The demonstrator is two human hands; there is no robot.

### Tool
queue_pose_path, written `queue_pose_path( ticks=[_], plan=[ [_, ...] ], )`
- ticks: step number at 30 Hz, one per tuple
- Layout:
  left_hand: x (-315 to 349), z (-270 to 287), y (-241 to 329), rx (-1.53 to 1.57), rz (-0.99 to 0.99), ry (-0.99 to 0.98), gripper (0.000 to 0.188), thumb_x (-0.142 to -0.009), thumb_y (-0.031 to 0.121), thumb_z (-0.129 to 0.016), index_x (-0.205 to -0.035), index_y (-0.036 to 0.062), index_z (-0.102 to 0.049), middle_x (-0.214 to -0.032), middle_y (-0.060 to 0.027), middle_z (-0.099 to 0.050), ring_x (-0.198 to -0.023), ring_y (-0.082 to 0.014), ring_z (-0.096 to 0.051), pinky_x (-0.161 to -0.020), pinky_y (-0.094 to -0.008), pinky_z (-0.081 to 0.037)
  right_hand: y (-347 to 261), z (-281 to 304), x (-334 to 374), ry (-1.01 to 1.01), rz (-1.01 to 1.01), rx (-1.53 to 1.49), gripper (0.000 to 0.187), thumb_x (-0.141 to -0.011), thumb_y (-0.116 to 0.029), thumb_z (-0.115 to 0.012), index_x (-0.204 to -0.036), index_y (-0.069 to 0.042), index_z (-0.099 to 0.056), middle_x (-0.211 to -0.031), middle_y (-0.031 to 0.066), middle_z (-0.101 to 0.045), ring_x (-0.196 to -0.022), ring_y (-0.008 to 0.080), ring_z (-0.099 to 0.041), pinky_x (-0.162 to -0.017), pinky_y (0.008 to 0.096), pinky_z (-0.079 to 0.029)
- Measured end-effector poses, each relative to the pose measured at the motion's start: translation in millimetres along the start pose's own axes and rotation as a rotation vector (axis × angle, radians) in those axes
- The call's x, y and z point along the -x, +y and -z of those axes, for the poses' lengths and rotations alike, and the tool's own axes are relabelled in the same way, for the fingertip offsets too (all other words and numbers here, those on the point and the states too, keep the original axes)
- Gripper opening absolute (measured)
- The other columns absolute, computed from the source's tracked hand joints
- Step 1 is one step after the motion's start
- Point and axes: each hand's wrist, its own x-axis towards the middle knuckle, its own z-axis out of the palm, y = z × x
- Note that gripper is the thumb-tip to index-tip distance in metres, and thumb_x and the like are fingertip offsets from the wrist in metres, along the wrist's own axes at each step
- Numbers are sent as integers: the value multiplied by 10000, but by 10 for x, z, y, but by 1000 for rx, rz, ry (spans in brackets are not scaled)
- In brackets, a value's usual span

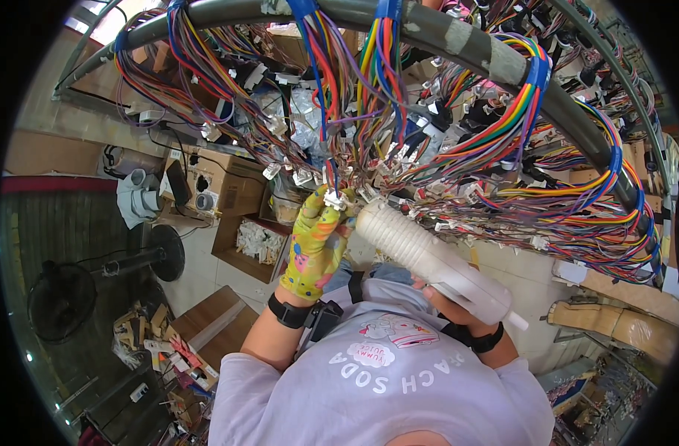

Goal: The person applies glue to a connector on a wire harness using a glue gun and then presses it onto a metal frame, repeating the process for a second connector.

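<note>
We are facing multicoloured wire bundles (389, 67) at twelve o'clock and holding a white ribbed handheld tool (432, 256) towards four. Our partly hidden right hand (432, 295) is curling round it; our gloved left hand (312, 249), towards eight, is pinching a white connector (335, 199) near twelve.

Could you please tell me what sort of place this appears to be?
Probably a wiring workshop: bundles of coloured wires hang from a curved bar, and white connectors show at their ends.

Gloved left hand (314, 245) reaching out front, pinching; right hand (433, 296) sits closer in, curled, mostly hidden!
</note>
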Motion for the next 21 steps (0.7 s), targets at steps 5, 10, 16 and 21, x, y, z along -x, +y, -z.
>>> queue_pose_path(
  ticks=[5, 10, 16, 21],
  plan=[
    [-6, 72, -45, -5, 14, -16, 371, -877, 62, -586, -1234, 147, -530, -1062, 13, -564, -822, -80, -510, -683, -238, -437, -3, -2, 1, -7, -48, -44, 444, -738, -72, -677, -1157, 10, -555, -1049, 145, -638, -944, 246, -637, -834, 313, -500],
    [0, 77, -42, -6, -2, -14, 375, -878, 65, -581, -1240, 145, -524, -1049, 13, -563, -809, -77, -507, -693, -246, -434, -190, -14, -66, -17, -5, -15, 329, -776, -65, -635, -1092, 3, -576, -971, 110, -632, -870, 203, -624, -778, 302, -500],
    [3, 49, -13, -10, 8, -34, 378, -875, 94, -596, -1242, 143, -521, -1029, 10, -567, -805, -82, -513, -701, -249, -437, 0, -26, 10, 29, -68, -54, 432, -732, -71, -688, -1140, 3, -568, -1034, 136, -644, -930, 232, -642, -824, 298, -502],
    [13, 57, -17, 15, 11, -23, 385, -882, 99, -590, -1256, 143, -508, -1052, -14, -580, -795, -85, -509, -700, -248, -436, -50, -13, -16, 27, -76, 32, 419, -730, -77, -691, -1130, -19, -578, -1018, 134, -647, -912, 234, -646, -810, 299, -505]
  ],
)
